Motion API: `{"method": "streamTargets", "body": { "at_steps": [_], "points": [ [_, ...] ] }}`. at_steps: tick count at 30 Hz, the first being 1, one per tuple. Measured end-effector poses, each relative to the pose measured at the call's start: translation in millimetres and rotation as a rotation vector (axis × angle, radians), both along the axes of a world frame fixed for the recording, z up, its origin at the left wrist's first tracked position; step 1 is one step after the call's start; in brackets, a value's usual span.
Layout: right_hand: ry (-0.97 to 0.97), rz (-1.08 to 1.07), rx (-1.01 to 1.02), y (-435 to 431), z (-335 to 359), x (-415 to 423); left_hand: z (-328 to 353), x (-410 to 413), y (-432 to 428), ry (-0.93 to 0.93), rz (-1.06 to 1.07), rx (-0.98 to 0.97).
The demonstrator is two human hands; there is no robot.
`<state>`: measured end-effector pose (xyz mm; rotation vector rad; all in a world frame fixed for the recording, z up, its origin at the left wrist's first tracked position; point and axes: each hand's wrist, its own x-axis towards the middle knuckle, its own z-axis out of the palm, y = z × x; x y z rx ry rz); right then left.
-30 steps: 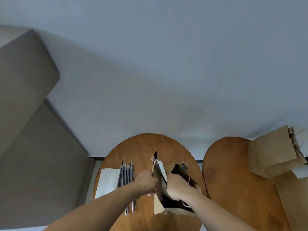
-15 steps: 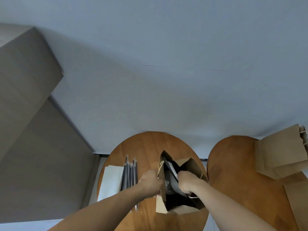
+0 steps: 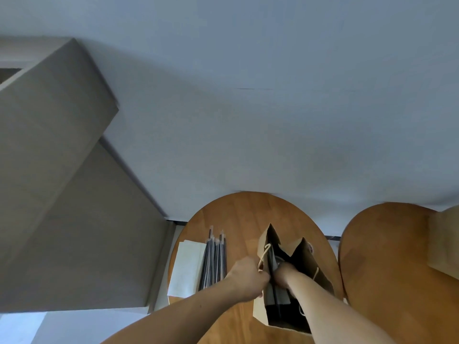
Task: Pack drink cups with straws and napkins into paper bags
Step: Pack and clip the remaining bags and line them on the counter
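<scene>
Plainly, the brown paper bag (image 3: 308, 257) gapes open.

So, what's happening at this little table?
A person is packing a brown paper bag standing on a round wooden table. Their left hand grips the bag's rim, holding it open, while the right hand reaches inside; what it holds is hidden. Straws and white napkins lie left of the bag.

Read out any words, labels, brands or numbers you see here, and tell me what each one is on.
No text can be read.
A small round mark near the far rim of the paper bag: too small and blurred to read.
The straws and the napkins show no print.
</scene>
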<state>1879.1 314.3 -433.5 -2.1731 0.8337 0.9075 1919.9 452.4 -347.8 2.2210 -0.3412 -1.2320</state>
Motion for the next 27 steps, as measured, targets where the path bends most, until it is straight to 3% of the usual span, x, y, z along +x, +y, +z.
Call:
{"method": "streamTargets", "body": {
  "at_steps": [6, 16, 20, 25, 27],
  "points": [
    [0.026, -0.115, -0.141, -1, -1, -6, -3, 1, 0, -0.034, 0.01, 0.011],
    [0.007, 0.028, -0.316, 6, 14, -5, 0, 1, -3, -0.002, 0.012, -0.037],
    [-0.093, 0.227, -0.343, 13, 58, 13, 1, 0, -2, -0.044, -0.04, -0.041],
    [-0.283, 0.277, -0.308, -11, 135, 9, 1, -2, 2, -0.067, -0.07, -0.047],
    [-0.424, 0.199, -0.367, -30, 157, -4, 0, -2, 1, -0.059, -0.072, -0.056]
  ]
}}
